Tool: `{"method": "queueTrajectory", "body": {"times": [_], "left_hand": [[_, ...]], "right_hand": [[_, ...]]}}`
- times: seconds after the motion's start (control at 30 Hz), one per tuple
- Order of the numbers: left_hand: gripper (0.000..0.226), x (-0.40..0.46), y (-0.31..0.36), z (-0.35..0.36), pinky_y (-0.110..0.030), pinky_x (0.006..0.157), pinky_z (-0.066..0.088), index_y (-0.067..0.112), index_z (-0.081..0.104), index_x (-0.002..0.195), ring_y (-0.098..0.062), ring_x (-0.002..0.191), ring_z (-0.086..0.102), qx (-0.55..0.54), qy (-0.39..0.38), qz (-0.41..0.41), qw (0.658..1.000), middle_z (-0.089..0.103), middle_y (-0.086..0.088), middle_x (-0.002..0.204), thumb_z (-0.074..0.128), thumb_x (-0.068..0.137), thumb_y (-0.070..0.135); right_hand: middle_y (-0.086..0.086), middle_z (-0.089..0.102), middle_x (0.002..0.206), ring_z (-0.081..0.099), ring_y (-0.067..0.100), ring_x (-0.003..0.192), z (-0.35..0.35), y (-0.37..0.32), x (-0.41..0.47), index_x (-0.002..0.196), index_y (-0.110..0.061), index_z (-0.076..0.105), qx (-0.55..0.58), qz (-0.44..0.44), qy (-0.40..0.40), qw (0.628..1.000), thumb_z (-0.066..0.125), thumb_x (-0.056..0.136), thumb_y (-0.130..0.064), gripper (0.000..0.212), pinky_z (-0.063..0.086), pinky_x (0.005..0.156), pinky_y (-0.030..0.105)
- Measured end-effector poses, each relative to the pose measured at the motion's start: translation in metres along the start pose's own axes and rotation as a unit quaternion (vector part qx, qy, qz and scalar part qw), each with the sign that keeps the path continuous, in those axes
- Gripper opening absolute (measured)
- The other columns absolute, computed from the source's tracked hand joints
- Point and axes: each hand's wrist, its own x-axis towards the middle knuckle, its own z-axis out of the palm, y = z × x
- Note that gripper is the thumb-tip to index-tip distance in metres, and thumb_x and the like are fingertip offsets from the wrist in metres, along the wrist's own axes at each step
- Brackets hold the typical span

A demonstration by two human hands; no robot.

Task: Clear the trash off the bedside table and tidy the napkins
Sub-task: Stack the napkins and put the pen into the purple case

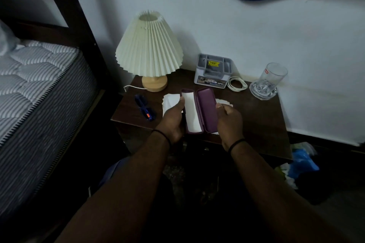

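Dark bedside table (256,116), both grips holding open purple case (199,112) btwn them, napkins (170,101) beneath.

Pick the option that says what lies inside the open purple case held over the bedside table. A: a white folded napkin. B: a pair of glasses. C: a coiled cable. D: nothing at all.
A: a white folded napkin lies along the left half of the open purple case, which the left hand and right hand hold at its sides; the blue glasses lie on the table.
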Motion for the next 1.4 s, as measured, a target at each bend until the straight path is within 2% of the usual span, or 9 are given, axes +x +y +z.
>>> {"method": "queueTrajectory", "body": {"times": [0.13, 0.23, 0.37, 0.5, 0.63, 0.8, 1.1, 1.27, 1.4], "left_hand": [[0.043, -0.023, 0.004, -0.009, -0.045, 0.09, 0.053, 0.017, 0.058, 0.129, -0.028, 0.112, 0.063, -0.034, 0.017, 0.013, 0.999, 0.064, -0.011, 0.127, 0.05, 0.097, 0.045], [0.04, -0.039, 0.017, -0.021, -0.041, 0.077, 0.056, 0.016, 0.065, 0.116, -0.026, 0.092, 0.068, -0.055, 0.025, 0.033, 0.998, 0.07, -0.01, 0.112, 0.05, 0.096, 0.047], [0.037, -0.05, 0.038, -0.053, -0.046, 0.091, 0.052, 0.015, 0.067, 0.106, -0.027, 0.088, 0.065, -0.065, 0.093, 0.119, 0.986, 0.069, -0.01, 0.106, 0.054, 0.094, 0.047], [0.03, -0.056, 0.046, -0.092, -0.029, 0.061, 0.051, 0.017, 0.066, 0.104, -0.021, 0.071, 0.062, -0.063, 0.172, 0.139, 0.973, 0.067, -0.004, 0.088, 0.055, 0.094, 0.043], [0.027, -0.054, 0.052, -0.111, -0.027, 0.057, 0.045, 0.02, 0.063, 0.087, -0.02, 0.067, 0.059, -0.1, 0.223, 0.138, 0.96, 0.064, -0.002, 0.082, 0.05, 0.096, 0.042], [0.04, -0.042, 0.059, -0.128, -0.029, 0.064, 0.047, 0.016, 0.06, 0.123, -0.021, 0.079, 0.059, -0.168, 0.249, 0.155, 0.941, 0.065, -0.004, 0.1, 0.048, 0.097, 0.044], [0.029, -0.017, 0.079, -0.159, -0.043, 0.086, 0.058, 0.02, 0.063, 0.077, -0.018, 0.081, 0.068, -0.236, 0.394, 0.221, 0.86, 0.07, 0.004, 0.086, 0.058, 0.087, 0.047], [0.033, -0.002, 0.074, -0.157, -0.046, 0.083, 0.058, 0.02, 0.064, 0.078, -0.022, 0.081, 0.069, -0.226, 0.382, 0.211, 0.871, 0.071, 0.002, 0.084, 0.054, 0.087, 0.051], [0.034, 0.006, 0.072, -0.16, -0.038, 0.073, 0.059, 0.02, 0.064, 0.079, -0.02, 0.076, 0.07, -0.234, 0.382, 0.198, 0.872, 0.071, 0.005, 0.077, 0.057, 0.086, 0.053]], "right_hand": [[0.026, 0.067, 0.085, 0.055, 0.02, 0.07, 0.0, -0.009, -0.016, 0.087, 0.001, 0.068, 0.043, -0.004, -0.016, 0.999, 0.05, 0.098, -0.03, 0.037, 0.044, 0.067, 0.032], [0.012, 0.072, 0.093, 0.068, 0.024, 0.081, 0.002, -0.015, -0.03, 0.088, -0.019, 0.071, 0.073, 0.022, -0.056, 0.995, 0.049, 0.098, -0.036, 0.029, 0.055, 0.064, 0.036], [0.009, 0.072, 0.092, 0.063, 0.017, 0.066, 0.008, -0.023, -0.043, 0.089, -0.024, 0.064, 0.073, 0.036, -0.105, 0.991, 0.047, 0.098, -0.026, 0.02, 0.049, 0.053, 0.026], [0.005, 0.073, 0.088, 0.063, 0.015, 0.066, 0.017, -0.023, -0.049, 0.095, -0.021, 0.066, 0.029, 0.041, -0.12, 0.992, 0.05, 0.096, -0.025, 0.016, 0.05, 0.055, 0.025], [0.002, 0.074, 0.084, 0.064, 0.013, 0.064, 0.037, -0.026, -0.047, 0.091, -0.022, 0.068, -0.015, 0.024, -0.118, 0.993, 0.055, 0.093, -0.025, 0.014, 0.054, 0.056, 0.027], [-0.002, 0.073, 0.09, 0.067, 0.016, 0.085, 0.08, -0.032, -0.04, 0.084, -0.021, 0.073, -0.106, -0.066, -0.148, 0.981, 0.062, 0.087, -0.025, 0.012, 0.055, 0.079, 0.031], [0.005, 0.067, 0.106, 0.061, 0.023, 0.103, 0.149, -0.032, -0.034, 0.101, -0.019, 0.067, -0.314, -0.182, -0.148, 0.92, 0.066, 0.085, -0.038, 0.025, 0.052, 0.085, 0.034], [0.009, 0.058, 0.114, 0.057, 0.029, 0.104, 0.171, -0.03, -0.029, 0.107, -0.017, 0.062, -0.382, -0.197, -0.135, 0.893, 0.067, 0.082, -0.042, 0.035, 0.051, 0.079, 0.038], [0.008, 0.062, 0.112, 0.06, 0.027, 0.101, 0.182, -0.03, -0.023, 0.104, -0.016, 0.065, -0.408, -0.199, -0.136, 0.88, 0.062, 0.087, -0.03, 0.022, 0.054, 0.078, 0.038]]}}
